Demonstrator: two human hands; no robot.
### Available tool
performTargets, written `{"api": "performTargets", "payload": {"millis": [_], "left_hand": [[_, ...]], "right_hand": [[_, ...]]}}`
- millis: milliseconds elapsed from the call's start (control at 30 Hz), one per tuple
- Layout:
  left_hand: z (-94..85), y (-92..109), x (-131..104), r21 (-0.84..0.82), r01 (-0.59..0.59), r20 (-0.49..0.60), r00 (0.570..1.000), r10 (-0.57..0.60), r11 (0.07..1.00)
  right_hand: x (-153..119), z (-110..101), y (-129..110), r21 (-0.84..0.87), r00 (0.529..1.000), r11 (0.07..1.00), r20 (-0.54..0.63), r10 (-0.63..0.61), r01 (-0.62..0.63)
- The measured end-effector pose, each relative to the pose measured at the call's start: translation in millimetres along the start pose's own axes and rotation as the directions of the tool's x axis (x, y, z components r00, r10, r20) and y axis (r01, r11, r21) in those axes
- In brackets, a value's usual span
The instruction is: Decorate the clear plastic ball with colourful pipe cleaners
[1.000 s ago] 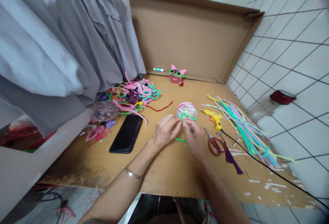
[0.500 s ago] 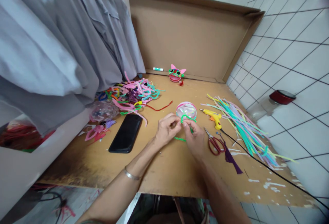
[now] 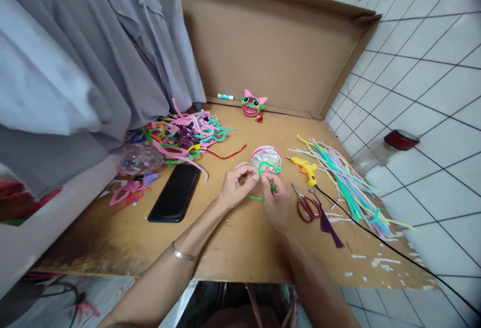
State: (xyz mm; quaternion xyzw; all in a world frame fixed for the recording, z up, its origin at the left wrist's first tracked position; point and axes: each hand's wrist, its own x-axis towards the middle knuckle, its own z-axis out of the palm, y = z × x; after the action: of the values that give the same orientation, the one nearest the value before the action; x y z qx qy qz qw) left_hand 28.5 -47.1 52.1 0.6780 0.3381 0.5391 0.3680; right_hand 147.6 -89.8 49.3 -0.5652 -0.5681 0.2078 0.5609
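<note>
Between my fingertips I have a green pipe cleaner, bent into a curve with one end sticking out below. My left hand pinches it from the left, thumb and forefinger closed. From the other side my right hand grips the same pipe cleaner, fingertips close to those of the left. Just beyond my hands sits a round clear container with a pink rim, partly behind the green loop. Red-handled scissors and a yellow hot glue gun lie right of my right hand.
A black phone and a tangled heap of pipe cleaners are on the left. Straight pipe cleaners, a purple tassel and the glue gun's black cord lie right. A small animal-face figure stands at the back.
The whole view has shifted slightly, so things appear a little further left. Both hands still pinch the green pipe cleaner, whose loop looks a little more raised and open.
</note>
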Motion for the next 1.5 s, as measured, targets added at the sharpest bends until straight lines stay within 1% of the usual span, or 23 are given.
{"api": "performTargets", "payload": {"millis": [133, 267, 400, 500, 600, 667, 733, 833, 933, 1000, 1067, 1133, 1200, 1233, 1267, 1333, 1400, 1500], "left_hand": [[-0.3, -3, 1, 0.031, -0.036, -0.024, 0.999, 0.037, 0.999], [-0.5, -6, 2, 0.062, -0.088, -0.009, 0.996, 0.089, 0.994], [-1.1, -5, 3, 0.074, -0.123, -0.006, 0.992, 0.123, 0.990], [0.0, -3, 3, 0.048, -0.081, -0.014, 0.997, 0.082, 0.996], [0.2, -4, 4, -0.036, 0.012, -0.039, 0.999, -0.014, 0.999], [-1.8, -7, 5, -0.090, 0.074, -0.086, 0.993, -0.081, 0.993], [-5.3, -12, 7, -0.127, 0.109, -0.149, 0.981, -0.127, 0.986], [-9.8, -18, 9, -0.153, 0.098, -0.244, 0.961, -0.134, 0.983], [-10.2, -19, 8, -0.105, 0.111, -0.303, 0.943, -0.138, 0.988], [-9.1, -16, 8, -0.077, 0.132, -0.288, 0.946, -0.149, 0.988], [-8.2, -13, 8, -0.091, 0.132, -0.223, 0.963, -0.150, 0.987], [-7.8, -10, 8, -0.138, 0.126, -0.093, 0.986, -0.140, 0.982], [-7.5, -9, 9, -0.201, 0.138, 0.049, 0.990, -0.131, 0.970], [-7.2, -8, 9, -0.237, 0.152, 0.096, 0.987, -0.133, 0.959], [-6.7, -8, 9, -0.276, 0.169, 0.115, 0.983, -0.142, 0.946], [-5.4, -9, 10, -0.352, 0.202, 0.078, 0.979, -0.186, 0.914], [-4.5, -11, 12, -0.422, 0.222, -0.004, 0.969, -0.246, 0.879], [-5.2, -16, 15, -0.519, 0.226, -0.117, 0.936, -0.331, 0.824]], "right_hand": [[-1, 0, 3, -0.048, 1.000, 0.999, 0.005, -0.019, 0.020], [1, -2, 4, -0.034, 0.999, 0.999, 0.024, -0.028, 0.029], [2, -2, 4, -0.011, 0.998, 0.999, 0.043, -0.038, 0.038], [3, -4, 0, 0.043, 0.997, 0.999, 0.069, -0.022, 0.019], [4, -6, -5, 0.124, 0.996, 0.991, 0.086, 0.033, -0.044], [4, -8, -7, 0.163, 0.991, 0.981, 0.109, 0.084, -0.101], [4, -8, -8, 0.194, 0.983, 0.969, 0.132, 0.127, -0.151], [5, -7, -6, 0.277, 0.976, 0.941, 0.151, 0.159, -0.196], [7, -4, -1, 0.387, 0.968, 0.890, 0.159, 0.192, -0.240], [8, -3, 2, 0.437, 0.962, 0.858, 0.172, 0.214, -0.269], [10, -2, 4, 0.462, 0.955, 0.837, 0.189, 0.229, -0.292], [10, -2, 5, 0.466, 0.949, 0.829, 0.204, 0.239, -0.309], [11, -1, 6, 0.456, 0.944, 0.830, 0.229, 0.239, -0.321], [11, -1, 6, 0.450, 0.939, 0.830, 0.249, 0.237, -0.329], [11, 0, 6, 0.445, 0.933, 0.829, 0.275, 0.233, -0.338], [10, 1, 7, 0.438, 0.917, 0.823, 0.327, 0.228, -0.361], [10, 2, 9, 0.437, 0.904, 0.814, 0.360, 0.231, -0.382], [10, 3, 10, 0.438, 0.892, 0.801, 0.377, 0.248, -0.408]]}}
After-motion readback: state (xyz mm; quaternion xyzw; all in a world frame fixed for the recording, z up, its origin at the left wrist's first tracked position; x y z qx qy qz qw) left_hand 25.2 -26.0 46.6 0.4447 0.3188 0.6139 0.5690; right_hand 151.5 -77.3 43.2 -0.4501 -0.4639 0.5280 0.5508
